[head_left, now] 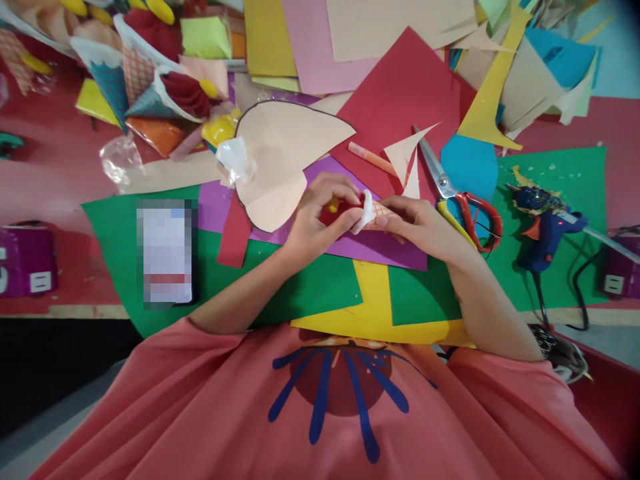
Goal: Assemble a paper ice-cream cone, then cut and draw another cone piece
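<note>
A small craft ice-cream cone (pixel 381 217) lies sideways between my hands, with an orange lattice pattern and a thick white rim (pixel 368 207). My right hand (pixel 425 227) is closed around the cone's lattice body. My left hand (pixel 323 217) pinches at the open end, thumb and fingertips against the white rim. Bits of red and yellow show behind the left fingers, mostly hidden. Beneath the hands lies a purple sheet (pixel 400 257) on a green sheet (pixel 310 280). Close to my right hand rest red-handled scissors (pixel 457 193).
A blue glue gun (pixel 543 233) with its cord stands at right. A phone (pixel 167 253) lies at left. Finished craft cones (pixel 145 73) crowd the upper left. A beige paper cutout (pixel 275 160), an orange marker (pixel 373 159) and a red sheet (pixel 400 80) lie beyond the hands.
</note>
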The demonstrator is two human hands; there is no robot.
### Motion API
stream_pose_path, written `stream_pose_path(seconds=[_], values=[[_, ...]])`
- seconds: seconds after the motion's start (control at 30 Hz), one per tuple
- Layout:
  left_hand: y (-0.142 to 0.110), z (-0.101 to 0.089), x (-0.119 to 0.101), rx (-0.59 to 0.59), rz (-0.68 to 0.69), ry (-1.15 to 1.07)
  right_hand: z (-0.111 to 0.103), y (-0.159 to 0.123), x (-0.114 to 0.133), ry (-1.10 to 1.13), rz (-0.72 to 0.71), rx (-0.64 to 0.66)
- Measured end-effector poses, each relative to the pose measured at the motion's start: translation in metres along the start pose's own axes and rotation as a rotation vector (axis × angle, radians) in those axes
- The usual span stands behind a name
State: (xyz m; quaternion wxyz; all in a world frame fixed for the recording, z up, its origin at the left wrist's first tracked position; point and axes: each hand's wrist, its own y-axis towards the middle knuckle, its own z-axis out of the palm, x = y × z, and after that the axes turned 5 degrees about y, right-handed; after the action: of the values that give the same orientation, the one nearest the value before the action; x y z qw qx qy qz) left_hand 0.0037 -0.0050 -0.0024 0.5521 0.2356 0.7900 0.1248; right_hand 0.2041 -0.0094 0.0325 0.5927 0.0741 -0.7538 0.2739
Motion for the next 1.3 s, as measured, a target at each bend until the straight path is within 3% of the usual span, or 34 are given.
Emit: stream_pose_path(seconds=[0.1,0.23,0.53,0.77,1.3], values=[[0.000,-0.001,0.002,-0.039,-0.060,0.012,-0.001,0.000,-0.002,-0.012,-0.041,-0.047],[0.002,-0.001,0.005,-0.005,-0.115,0.039,-0.001,0.001,-0.004,-0.032,-0.072,-0.087],[-0.001,0.004,0.004,0.076,-0.112,-0.043,-0.001,-0.001,0.001,0.074,0.101,0.078],[-0.002,0.004,0.000,0.097,-0.051,-0.020,0.002,0.001,-0.001,-0.107,0.010,0.047],[-0.001,0.003,-0.002,0.193,-0.110,-0.046,0.004,0.002,-0.005,-0.173,0.055,0.000]])
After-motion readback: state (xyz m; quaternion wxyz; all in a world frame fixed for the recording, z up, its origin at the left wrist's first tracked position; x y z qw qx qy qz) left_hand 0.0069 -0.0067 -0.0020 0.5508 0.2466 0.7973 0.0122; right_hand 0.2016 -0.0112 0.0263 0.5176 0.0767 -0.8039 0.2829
